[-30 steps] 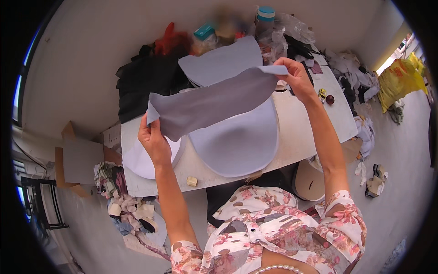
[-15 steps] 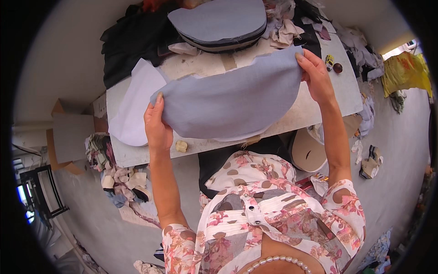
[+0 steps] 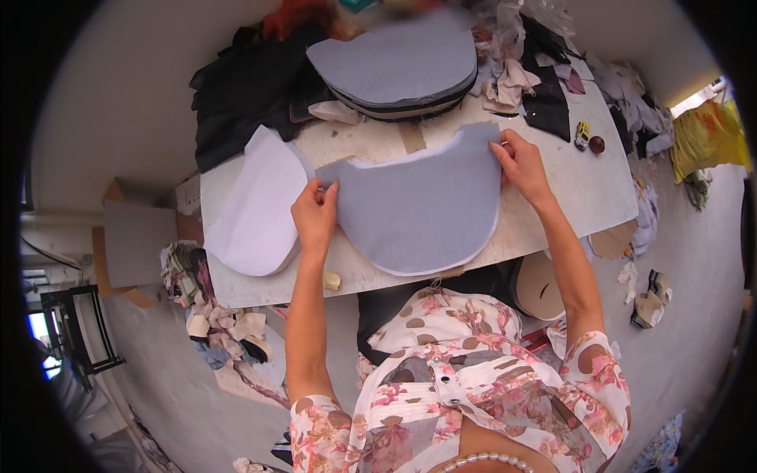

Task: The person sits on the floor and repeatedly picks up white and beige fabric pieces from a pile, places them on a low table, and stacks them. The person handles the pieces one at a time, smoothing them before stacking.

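A grey-blue cut fabric piece [image 3: 422,209] with a rounded lower edge is spread flat near the table's front. White material shows along its notched top and curved bottom edge, beneath it. My left hand [image 3: 315,214] pinches its left corner, fingers closed. At the upper right corner, my right hand [image 3: 522,167] grips the same piece between thumb and fingers. Just left of my left hand lies a pile of white cut pieces [image 3: 256,213] of similar curved shape. Farther back rests a thick stack of grey-blue pieces [image 3: 398,63], with darker layers at its bottom.
The pale table [image 3: 583,189] carries black cloth [image 3: 244,102] at the back left and crumpled scraps [image 3: 511,85] at the back right. A small yellow object [image 3: 583,134] and a dark round one [image 3: 597,144] sit on the right. A yellowish lump [image 3: 332,281] lies at the front edge.
Both hands have lowered the grey-blue piece from a raised, tilted position onto the white material. My left hand has shifted right and down. The view has shifted slightly.
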Demonstrator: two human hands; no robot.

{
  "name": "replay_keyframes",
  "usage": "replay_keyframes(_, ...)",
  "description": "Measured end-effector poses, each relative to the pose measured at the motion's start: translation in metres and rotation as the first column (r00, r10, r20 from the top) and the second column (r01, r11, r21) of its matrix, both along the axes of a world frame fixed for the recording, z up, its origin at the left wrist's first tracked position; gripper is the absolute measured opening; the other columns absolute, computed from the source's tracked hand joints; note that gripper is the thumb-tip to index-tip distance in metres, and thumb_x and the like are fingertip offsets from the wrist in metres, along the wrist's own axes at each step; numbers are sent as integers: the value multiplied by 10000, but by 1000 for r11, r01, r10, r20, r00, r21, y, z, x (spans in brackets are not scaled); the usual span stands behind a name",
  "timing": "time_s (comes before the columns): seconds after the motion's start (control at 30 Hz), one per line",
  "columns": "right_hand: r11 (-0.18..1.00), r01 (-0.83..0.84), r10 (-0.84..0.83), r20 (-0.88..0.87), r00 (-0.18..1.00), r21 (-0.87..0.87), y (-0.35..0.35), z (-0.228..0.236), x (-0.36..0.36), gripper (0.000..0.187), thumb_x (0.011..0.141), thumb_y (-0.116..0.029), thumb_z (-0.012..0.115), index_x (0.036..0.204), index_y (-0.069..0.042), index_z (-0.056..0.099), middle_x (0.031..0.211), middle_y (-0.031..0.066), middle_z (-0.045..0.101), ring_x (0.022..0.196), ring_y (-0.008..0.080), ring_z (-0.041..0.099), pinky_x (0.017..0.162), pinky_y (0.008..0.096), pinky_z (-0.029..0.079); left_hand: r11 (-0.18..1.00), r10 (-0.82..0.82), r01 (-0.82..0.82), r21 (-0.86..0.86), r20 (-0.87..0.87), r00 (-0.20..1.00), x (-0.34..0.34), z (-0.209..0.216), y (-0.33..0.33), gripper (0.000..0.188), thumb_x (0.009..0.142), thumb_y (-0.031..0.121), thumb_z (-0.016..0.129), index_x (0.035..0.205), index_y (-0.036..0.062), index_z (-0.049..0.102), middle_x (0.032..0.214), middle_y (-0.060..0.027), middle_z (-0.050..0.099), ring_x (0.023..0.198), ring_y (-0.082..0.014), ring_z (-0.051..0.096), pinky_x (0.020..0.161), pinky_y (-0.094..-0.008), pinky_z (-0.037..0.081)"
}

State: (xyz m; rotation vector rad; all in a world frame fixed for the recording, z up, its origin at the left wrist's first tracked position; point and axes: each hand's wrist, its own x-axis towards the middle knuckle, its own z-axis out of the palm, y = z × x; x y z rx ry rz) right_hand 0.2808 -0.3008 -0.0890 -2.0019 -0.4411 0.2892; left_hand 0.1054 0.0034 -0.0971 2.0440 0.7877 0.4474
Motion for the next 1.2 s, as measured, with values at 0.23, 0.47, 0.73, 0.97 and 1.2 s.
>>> replay_keyframes(0.23, 983, 80, -32, 282, 959, -163, 4, -15, 7, 184, 881, -196, 635, 977, -50, 576, 595, 83, 619, 492, 216, 589, 494, 328, 447, 1000, 7, -7, 1, -106, 994, 4, 11, -5, 281, 864, 196, 680, 1030, -21, 610, 534, -11, 540, 432, -70, 456, 430, -263, 382)
replay_keyframes(0.47, 929, 145, 173, 744, 645, -342, 18, 31, -32, 569, 862, -379, 632, 1360, -166, 460, 1313, 198, 493, 1243, 339, 449, 1006, 464, 367, 656, -307, 195, 729, 22, 951, -6, 28, -22, 629, 801, 306, 719, 1354, 122, 481, 1322, -136, 520, 1200, -313, 509, 962, -445, 418)
replay_keyframes(0.73, 780, -126, 508, 503, 699, -613, 28, -7, -47, 673, 866, -496, 552, 1438, -188, 378, 1517, 184, 225, 1424, 378, 122, 1142, 550, 50, 470, -565, 705, 531, -433, 702, -4, 9, -32, 896, 696, 623, 668, 1438, 210, 385, 1547, -169, 157, 1431, -396, 79, 1068, -678, 25)
replay_keyframes(0.97, 720, -144, 549, 431, 716, -678, 32, 0, -48, 681, 877, -496, 529, 1450, -176, 350, 1535, 167, 188, 1429, 368, 103, 1151, 532, 29, 447, -549, 710, 544, -460, 698, -8, 11, -31, 927, 711, 661, 631, 1452, 173, 362, 1553, -172, 145, 1431, -396, 89, 1097, -633, 30)
replay_keyframes(1.2, 967, -239, 240, 596, 766, -81, 97, 56, -66, 233, 779, -119, 699, 1001, -72, 645, 965, 105, 634, 933, 273, 599, 796, 363, 481, 822, -353, 220, 525, 166, 921, -43, 47, 9, 502, 847, 336, 669, 1275, 102, 549, 1348, -180, 467, 1318, -331, 362, 1073, -493, 255)
